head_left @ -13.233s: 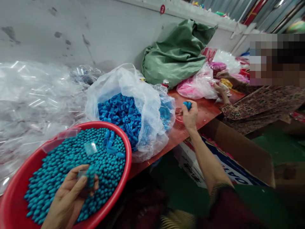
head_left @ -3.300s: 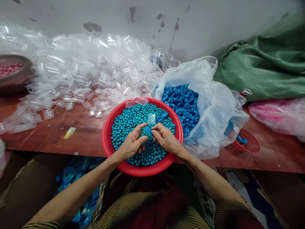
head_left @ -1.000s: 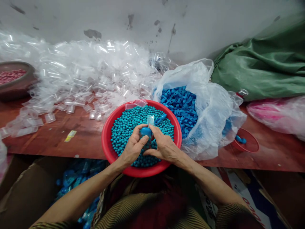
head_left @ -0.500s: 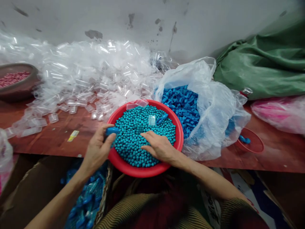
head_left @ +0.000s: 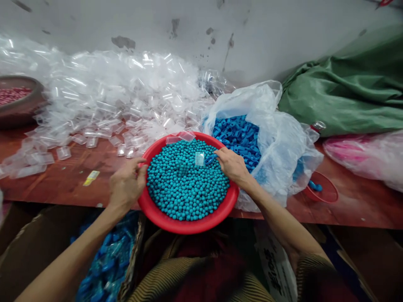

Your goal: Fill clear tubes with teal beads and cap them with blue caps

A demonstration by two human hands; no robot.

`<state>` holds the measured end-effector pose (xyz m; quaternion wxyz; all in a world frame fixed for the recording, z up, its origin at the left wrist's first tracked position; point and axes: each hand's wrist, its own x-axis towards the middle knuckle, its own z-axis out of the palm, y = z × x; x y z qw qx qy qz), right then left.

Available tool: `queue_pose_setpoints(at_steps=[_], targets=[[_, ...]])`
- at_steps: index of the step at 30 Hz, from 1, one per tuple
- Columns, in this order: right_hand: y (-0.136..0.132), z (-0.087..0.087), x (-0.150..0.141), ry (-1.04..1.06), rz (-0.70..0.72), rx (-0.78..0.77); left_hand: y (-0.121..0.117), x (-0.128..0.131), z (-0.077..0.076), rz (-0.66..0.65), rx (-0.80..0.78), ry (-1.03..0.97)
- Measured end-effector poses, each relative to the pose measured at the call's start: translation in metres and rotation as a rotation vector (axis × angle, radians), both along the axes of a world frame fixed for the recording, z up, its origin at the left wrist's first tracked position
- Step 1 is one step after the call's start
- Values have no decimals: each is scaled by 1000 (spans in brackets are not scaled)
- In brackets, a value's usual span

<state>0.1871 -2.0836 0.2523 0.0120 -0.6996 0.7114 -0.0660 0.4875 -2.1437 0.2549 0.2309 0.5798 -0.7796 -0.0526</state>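
Observation:
A red basin full of small turquoise beads stands at the table's front edge. My right hand is over its right side, fingertips pinched on the end of a small blue plastic piece lying on the beads. A clear, squarish plastic piece lies just left of it. At the basin's left rim is my left hand, thumb and forefinger apart, with nothing visible between them. Two clear plastic pieces rest across the basin's far rim.
Clear plastic pieces are heaped along the wall. Right of the basin, a plastic bag holds blue pieces. Farther right are a red basket and a green cloth. Below left, a cardboard box contains blue items.
My right hand has moved from the middle of the beads up and right onto the blue piece. The blue piece earlier in my left hand is no longer visible there.

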Motion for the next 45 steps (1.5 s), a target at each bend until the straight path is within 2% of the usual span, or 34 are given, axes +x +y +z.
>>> queue_pose_setpoints(at_steps=[3,5,9,13,18,22,25,29,32,36,40,43,45], targets=[[-13,-2,7,163,56,52,2,-37,3,-161,212,-85],[-16,-7,12,216,106,88,-1,-57,2,-210,302,-171],[-9,-15,19,255,106,39,-5,-78,-2,-204,296,-287],[5,-17,26,208,40,69,-1,-80,-9,-196,245,-293],[12,-17,37,149,189,155,11,-82,-14,-289,236,-251],[12,-12,35,63,240,238,17,-88,-14,-279,217,-345],[12,-10,36,52,214,195,14,-91,-14,-269,198,-357],[14,-14,37,83,235,157,8,-90,-16,-275,206,-257],[14,-13,32,-28,255,164,8,-87,-17,-291,176,-210],[9,-8,32,-158,192,43,10,-87,-19,-335,152,-184],[3,-9,40,-89,233,145,8,-89,-19,-356,165,-170],[3,-10,38,-30,213,200,8,-87,-19,-358,137,-194],[4,-10,35,-63,176,207,9,-86,-19,-357,109,-252]])
